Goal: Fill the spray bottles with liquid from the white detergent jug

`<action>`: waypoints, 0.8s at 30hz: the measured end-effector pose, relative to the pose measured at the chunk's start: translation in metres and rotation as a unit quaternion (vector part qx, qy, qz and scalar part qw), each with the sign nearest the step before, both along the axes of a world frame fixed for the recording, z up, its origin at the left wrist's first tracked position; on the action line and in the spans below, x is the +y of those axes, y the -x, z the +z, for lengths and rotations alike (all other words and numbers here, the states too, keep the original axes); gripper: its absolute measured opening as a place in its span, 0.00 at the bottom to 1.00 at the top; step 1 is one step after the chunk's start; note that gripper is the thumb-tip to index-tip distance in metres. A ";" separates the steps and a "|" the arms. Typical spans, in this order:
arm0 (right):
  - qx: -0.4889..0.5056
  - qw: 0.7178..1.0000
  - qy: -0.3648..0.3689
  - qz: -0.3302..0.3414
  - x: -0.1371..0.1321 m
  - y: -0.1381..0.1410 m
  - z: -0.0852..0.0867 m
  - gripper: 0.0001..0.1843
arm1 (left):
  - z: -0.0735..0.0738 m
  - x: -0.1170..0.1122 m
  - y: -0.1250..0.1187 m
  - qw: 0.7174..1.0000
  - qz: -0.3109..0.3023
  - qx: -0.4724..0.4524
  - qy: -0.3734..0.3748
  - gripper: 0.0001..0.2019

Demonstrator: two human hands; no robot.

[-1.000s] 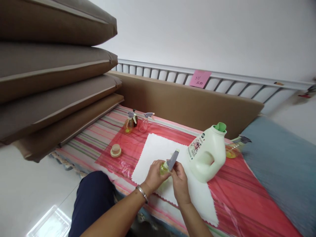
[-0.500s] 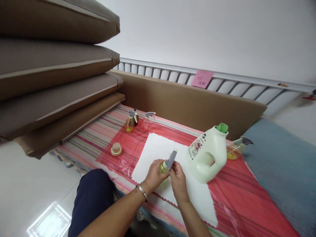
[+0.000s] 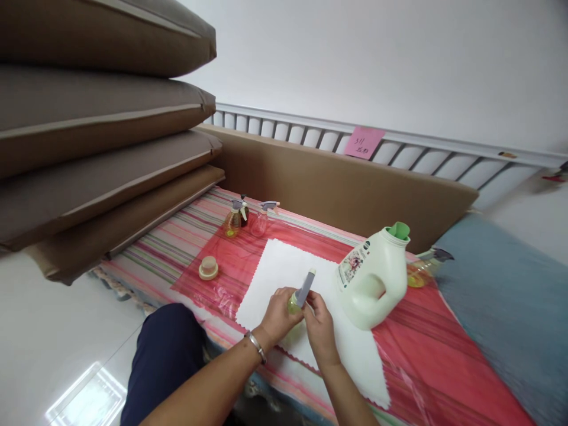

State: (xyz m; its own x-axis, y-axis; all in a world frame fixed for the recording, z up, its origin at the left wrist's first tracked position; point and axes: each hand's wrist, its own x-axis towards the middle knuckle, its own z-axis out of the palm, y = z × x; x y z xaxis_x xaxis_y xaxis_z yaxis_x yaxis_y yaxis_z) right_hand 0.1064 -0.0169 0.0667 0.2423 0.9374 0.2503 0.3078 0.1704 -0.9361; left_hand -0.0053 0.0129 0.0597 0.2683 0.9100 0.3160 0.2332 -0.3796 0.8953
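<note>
The left hand (image 3: 278, 310) grips the small spray bottle (image 3: 293, 303) over the white cloth's (image 3: 284, 263) near edge. The right hand (image 3: 320, 322) pinches its grey trigger head (image 3: 306, 286), whose long axis tilts up toward the far right. The detergent jug (image 3: 375, 278) stands just right of the hands, a round cap (image 3: 208, 268) lies to the left, and 2 spray bottles (image 3: 233, 220) stand at the red sheet's (image 3: 231, 260) far left corner.

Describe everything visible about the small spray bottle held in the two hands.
The small clear spray bottle holds yellow-green liquid and looks plastic. Its grey trigger head points up, tilted right. The left hand wraps its body; the right hand pinches the head's base. It is held over the white cloth; most of the body is hidden.
</note>
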 end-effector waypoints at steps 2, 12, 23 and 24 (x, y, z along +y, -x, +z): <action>-0.001 1.000 -0.001 -0.002 -0.001 -0.002 -0.003 0.12 | -0.001 -0.001 0.002 1.000 -0.003 -0.006 0.006 0.18; -0.012 0.999 -0.035 -0.009 -0.001 0.001 -0.003 0.14 | 0.087 -0.015 0.025 0.999 0.024 0.028 -0.040 0.15; -0.010 0.997 -0.072 -0.037 0.001 0.010 0.002 0.09 | 0.128 0.014 -0.006 0.899 0.051 0.434 -0.006 0.12; -0.008 0.997 -0.074 -0.039 0.001 0.010 0.003 0.09 | 0.128 0.015 -0.007 0.893 0.050 0.447 -0.009 0.12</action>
State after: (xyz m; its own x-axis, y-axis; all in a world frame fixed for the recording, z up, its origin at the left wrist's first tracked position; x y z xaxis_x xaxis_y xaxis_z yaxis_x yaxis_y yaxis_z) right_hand 0.0963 -0.0159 0.0697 0.3075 0.8689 0.3879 0.3393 0.2808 -0.8978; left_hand 0.0020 0.0278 0.1878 0.3379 0.9407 0.0310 0.8855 -0.3289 0.3281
